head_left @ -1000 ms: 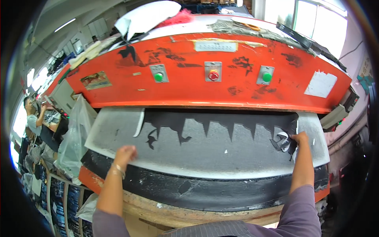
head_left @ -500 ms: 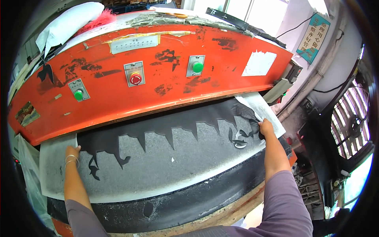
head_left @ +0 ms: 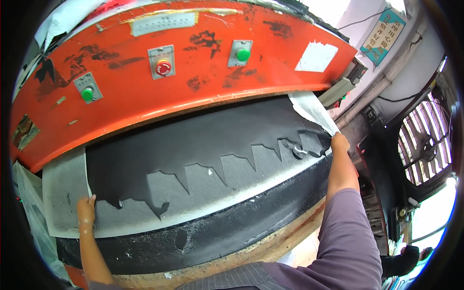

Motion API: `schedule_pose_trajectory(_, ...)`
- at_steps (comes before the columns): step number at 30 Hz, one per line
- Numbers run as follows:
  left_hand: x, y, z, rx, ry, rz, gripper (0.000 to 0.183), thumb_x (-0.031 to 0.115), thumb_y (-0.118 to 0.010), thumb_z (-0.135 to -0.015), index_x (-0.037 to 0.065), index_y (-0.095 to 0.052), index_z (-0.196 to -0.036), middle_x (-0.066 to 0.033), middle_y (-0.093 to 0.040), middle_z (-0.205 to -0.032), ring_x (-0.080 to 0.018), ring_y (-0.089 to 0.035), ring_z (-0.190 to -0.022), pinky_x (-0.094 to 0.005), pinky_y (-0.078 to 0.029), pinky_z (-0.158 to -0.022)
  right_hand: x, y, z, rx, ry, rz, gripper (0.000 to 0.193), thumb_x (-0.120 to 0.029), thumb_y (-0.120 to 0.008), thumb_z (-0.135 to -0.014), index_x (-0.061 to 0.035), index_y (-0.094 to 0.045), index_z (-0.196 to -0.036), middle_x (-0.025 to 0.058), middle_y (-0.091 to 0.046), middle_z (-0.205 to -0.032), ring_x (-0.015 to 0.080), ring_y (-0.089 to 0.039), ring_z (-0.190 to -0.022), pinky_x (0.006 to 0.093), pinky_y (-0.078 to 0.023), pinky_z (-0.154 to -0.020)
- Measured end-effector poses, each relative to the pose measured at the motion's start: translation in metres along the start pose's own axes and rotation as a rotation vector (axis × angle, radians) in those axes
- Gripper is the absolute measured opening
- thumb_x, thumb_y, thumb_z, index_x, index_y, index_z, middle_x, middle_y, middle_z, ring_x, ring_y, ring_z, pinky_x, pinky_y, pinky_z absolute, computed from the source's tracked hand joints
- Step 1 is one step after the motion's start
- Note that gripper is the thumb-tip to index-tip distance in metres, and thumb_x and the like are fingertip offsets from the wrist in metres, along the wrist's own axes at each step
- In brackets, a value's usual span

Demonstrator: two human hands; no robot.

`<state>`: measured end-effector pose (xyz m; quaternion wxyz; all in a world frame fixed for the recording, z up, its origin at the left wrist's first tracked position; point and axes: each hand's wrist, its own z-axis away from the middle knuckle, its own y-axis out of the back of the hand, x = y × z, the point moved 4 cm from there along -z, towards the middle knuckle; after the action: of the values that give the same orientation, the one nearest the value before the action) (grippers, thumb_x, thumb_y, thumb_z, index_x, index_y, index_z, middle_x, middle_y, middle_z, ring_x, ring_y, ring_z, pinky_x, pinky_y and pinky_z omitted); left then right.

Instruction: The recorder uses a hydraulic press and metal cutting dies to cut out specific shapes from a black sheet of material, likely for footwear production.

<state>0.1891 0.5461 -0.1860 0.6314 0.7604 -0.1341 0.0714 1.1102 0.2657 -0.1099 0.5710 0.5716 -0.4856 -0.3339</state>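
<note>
A black sheet of soft material (head_left: pixel 203 130), perhaps leather, lies across a grey-white board (head_left: pixel 67 193), its far part under the orange press beam (head_left: pixel 208 77). Its near edge is cut into a row of pointed teeth, with loose curled strips at the right end. My left hand (head_left: pixel 86 212) is closed on the sheet's near left corner, fingertips pinched at its edge. At the near right corner, my right hand (head_left: pixel 340 143) grips the sheet beside the curled strips. Both arms reach forward, wide apart.
The beam carries two green buttons (head_left: pixel 243 54) and a red stop button (head_left: pixel 163 67). A black bed edge (head_left: pixel 193 246) and a worn wooden ledge (head_left: pixel 270 241) run along my side. Clear plastic (head_left: pixel 29 208) hangs at left; a fan (head_left: pixel 427 145) stands at right.
Both hands have drawn the black sheet toward me, so more of it shows in front of the beam. Its toothed edge now lies nearer the board's front edge.
</note>
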Motion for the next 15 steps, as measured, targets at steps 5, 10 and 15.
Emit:
schedule_pose_trajectory(5, 0.03, 0.009, 0.066, -0.021, 0.031, -0.083, 0.043, 0.027, -0.06, -0.091, -0.007, -0.048, -0.068, -0.0313, -0.048, -0.07, -0.0474, -0.042, -0.063, -0.0494, -0.036, -0.061, 0.027, -0.026, -0.015, -0.036, -0.038, -0.003, 0.029, -0.026, -0.045, -0.094, -0.0135, -0.063, -0.113, 0.0139, -0.065, -0.116, 0.0307, -0.063, -0.108, 0.045, -0.05, -0.087)
schedule_pose_trajectory(10, 0.033, 0.013, 0.087, -0.005, 0.106, -0.05, 0.042, 0.027, -0.06, -0.091, -0.007, -0.048, -0.071, -0.0302, -0.047, -0.069, -0.0457, -0.042, -0.063, -0.0475, -0.038, -0.061, 0.06, -0.054, -0.018, -0.07, -0.008, -0.139, 0.028, -0.033, -0.059, -0.09, -0.0117, -0.063, -0.108, 0.0159, -0.066, -0.108, 0.033, -0.062, -0.105, 0.0465, -0.048, -0.085)
schedule_pose_trajectory(15, 0.016, 0.033, 0.104, 0.098, 0.154, -0.128, 0.041, 0.027, -0.063, -0.089, -0.006, -0.048, -0.073, -0.0285, -0.051, -0.071, -0.0414, -0.044, -0.062, -0.0458, -0.04, -0.062, 0.081, -0.087, -0.036, -0.187, 0.227, -0.327, 0.035, -0.037, -0.062, -0.088, -0.0058, -0.064, -0.104, 0.0198, -0.066, -0.107, 0.0378, -0.061, -0.104, 0.0455, -0.046, -0.087)
